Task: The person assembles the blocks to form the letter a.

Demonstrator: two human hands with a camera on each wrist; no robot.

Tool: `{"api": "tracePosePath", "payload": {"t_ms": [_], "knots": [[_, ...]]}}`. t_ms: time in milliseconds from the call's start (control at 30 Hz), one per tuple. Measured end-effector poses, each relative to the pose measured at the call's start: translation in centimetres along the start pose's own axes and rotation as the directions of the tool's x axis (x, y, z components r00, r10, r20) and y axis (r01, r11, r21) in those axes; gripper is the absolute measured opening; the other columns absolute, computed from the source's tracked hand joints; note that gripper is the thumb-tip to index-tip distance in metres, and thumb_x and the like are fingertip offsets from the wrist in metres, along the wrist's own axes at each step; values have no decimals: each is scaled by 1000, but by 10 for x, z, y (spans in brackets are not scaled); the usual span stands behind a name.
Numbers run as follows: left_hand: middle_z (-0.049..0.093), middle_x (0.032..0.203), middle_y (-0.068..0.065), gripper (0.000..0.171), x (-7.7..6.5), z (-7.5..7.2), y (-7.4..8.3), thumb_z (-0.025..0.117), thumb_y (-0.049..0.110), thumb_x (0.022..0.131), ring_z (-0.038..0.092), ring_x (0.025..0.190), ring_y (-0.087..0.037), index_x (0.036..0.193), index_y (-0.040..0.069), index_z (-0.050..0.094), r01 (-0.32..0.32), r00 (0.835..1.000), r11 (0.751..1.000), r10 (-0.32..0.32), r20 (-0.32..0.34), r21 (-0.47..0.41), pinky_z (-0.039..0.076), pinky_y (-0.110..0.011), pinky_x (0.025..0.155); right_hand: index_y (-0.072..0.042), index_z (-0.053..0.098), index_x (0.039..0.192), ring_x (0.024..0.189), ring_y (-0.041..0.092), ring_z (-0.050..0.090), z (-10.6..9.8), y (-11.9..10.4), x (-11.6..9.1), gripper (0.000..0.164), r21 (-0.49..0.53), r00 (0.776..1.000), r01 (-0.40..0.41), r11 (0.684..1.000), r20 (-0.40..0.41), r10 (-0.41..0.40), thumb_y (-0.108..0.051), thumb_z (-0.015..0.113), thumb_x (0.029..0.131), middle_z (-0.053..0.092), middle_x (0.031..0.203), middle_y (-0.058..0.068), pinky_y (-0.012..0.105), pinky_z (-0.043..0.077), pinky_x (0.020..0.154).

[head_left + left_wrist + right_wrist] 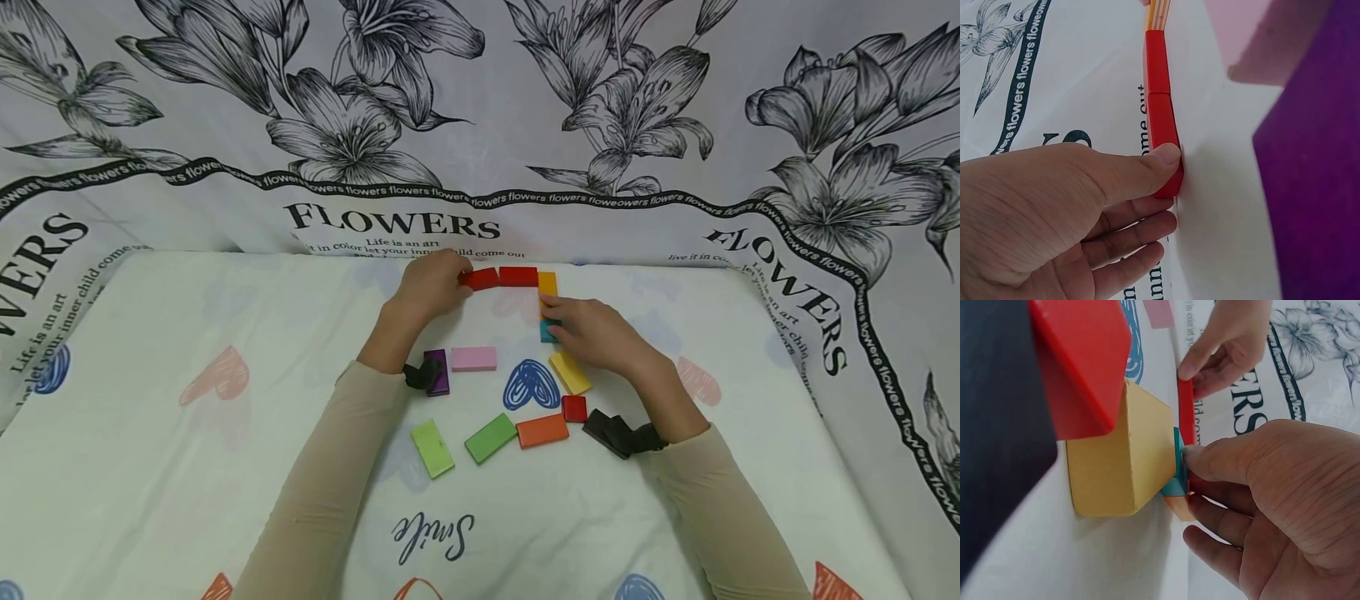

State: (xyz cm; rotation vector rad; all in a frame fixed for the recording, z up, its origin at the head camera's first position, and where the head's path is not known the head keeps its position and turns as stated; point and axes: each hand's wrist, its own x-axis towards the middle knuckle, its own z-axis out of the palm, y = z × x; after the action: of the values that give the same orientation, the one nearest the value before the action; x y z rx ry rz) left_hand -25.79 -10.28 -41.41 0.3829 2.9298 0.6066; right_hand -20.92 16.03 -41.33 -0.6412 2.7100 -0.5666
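At the far edge of the white cloth, my left hand (431, 287) pinches the end of a red block (1163, 125) between thumb and fingers. A second red block (518, 277) lines up end to end with it. My right hand (600, 332) holds a teal block (549, 332) at its side, thumb (1213, 461) on one face and fingers behind it. Just beyond the teal block is an orange-yellow block (548, 284), set at a corner to the red row. A pale yellow block (571, 372) lies close to my right hand.
Curving back toward me are a small red block (574, 409), an orange block (543, 432), a green block (491, 439) and a lime block (432, 449). A purple block (438, 372) by my left wrist and a pink block (474, 359) lie inside the curve.
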Motion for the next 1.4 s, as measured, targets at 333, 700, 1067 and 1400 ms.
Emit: {"api": "tracePosePath", "payload": {"t_ms": [333, 700, 1067, 1400], "knots": [[75, 119, -13, 31, 1, 0, 0, 73, 14, 98, 64, 103, -29, 128, 5, 76, -2, 1000, 1000, 2, 3, 13, 55, -44, 97, -8, 58, 150, 155, 38, 44, 0, 0, 1, 45, 0, 1000, -5, 1000, 4, 5, -17, 62, 106, 53, 162, 8, 57, 39, 124], [75, 121, -14, 32, -2, 0, 1, 72, 14, 99, 64, 104, -29, 130, 7, 75, -12, 1000, 1000, 13, -9, 18, 55, -44, 96, -6, 58, 149, 155, 38, 44, 1, -1, -3, 45, 11, 1000, 9, 1000, -10, -9, -15, 62, 106, 53, 162, 8, 57, 38, 125], [73, 125, -15, 38, -5, -2, 0, 70, 18, 100, 64, 106, -30, 135, 5, 71, 7, 1000, 999, -7, 1, 34, 56, -47, 99, -6, 59, 148, 155, 37, 44, 1, -3, -3, 43, 14, 999, 32, 999, -5, -32, -15, 61, 106, 53, 162, 8, 56, 38, 125], [68, 130, -14, 49, -9, -11, 7, 67, 29, 103, 63, 106, -29, 148, 11, 62, 6, 1000, 999, -6, 12, 35, 57, -46, 95, -4, 60, 147, 154, 37, 45, -4, 2, 0, 43, -4, 999, 36, 999, -5, -36, -15, 62, 106, 52, 162, 10, 56, 37, 126]]}}
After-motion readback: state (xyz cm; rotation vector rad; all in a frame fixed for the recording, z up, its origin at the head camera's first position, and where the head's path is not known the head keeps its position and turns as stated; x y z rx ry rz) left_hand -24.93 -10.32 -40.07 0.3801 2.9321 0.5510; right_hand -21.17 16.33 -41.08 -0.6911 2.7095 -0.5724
